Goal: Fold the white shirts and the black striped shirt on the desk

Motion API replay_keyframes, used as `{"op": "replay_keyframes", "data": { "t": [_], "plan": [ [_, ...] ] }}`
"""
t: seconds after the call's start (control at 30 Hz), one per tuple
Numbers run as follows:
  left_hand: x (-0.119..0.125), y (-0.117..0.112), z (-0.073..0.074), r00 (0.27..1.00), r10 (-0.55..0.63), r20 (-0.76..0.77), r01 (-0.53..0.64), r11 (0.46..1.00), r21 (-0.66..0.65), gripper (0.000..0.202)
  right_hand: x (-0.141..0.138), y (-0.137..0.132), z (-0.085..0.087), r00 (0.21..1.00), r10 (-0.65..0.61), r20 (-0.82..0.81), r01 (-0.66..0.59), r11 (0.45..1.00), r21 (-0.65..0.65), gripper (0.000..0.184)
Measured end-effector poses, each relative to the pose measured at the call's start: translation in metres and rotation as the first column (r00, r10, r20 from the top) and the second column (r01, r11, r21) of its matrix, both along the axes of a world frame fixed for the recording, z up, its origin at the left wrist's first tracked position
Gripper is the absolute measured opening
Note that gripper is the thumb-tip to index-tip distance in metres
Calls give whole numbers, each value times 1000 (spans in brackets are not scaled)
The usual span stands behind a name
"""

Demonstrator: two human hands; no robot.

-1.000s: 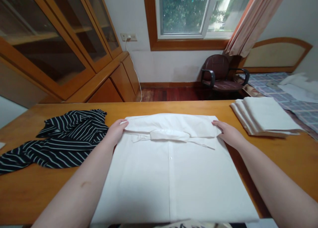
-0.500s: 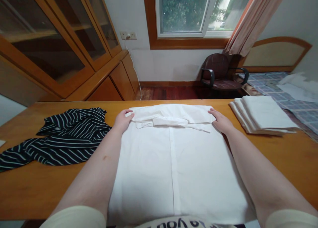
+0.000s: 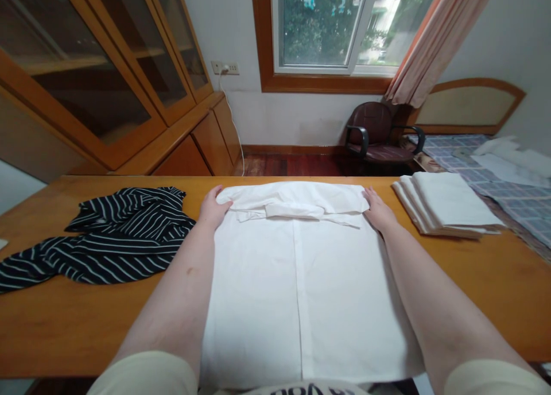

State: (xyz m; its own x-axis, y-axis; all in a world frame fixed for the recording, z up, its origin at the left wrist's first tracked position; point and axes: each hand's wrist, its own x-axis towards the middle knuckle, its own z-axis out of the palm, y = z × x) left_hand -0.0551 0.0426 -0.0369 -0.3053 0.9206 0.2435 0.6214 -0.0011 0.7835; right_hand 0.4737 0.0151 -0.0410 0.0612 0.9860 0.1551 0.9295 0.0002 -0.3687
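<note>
Across the middle of the surface (image 3: 64, 332), the white shirt (image 3: 258, 291) lies flat, its folded-down end close to the far edge and its near end reaching the wearer's body. At the far corners, the left hand (image 3: 212, 210) and the right hand (image 3: 379, 210) touch opposite sides, probably to keep the fold square and the cloth even; whether either grip is closed on fabric, I cannot tell. The striped top (image 3: 129, 234) lies left and the folded stack (image 3: 456, 200) right, both seemingly set aside to leave the shirt room.

Daylight from window (image 3: 316, 33) (warped edges)
</note>
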Motion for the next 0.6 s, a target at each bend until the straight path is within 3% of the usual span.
{"op": "replay_keyframes", "data": {
  "t": [0.1,0.23,0.43,0.53,0.6],
  "plan": [
    [3,-1,3,995,46,89,-45,999,-5,64,-1,-4,0,998,-63,8,62,994,95,77],
    [6,-3,9,941,177,290,-160,984,-78,40,-4,-10,9,998,-54,27,49,986,162,71],
    [4,-4,13,831,193,521,-121,978,-169,29,-10,-12,17,998,-55,-1,55,987,149,54],
    [4,-3,15,831,182,526,-99,978,-182,27,-8,-9,12,981,-46,-188,75,986,150,46],
    [5,-3,17,805,210,555,-127,975,-184,29,-6,-7,10,887,-33,-460,120,980,160,45]
  ]
}}
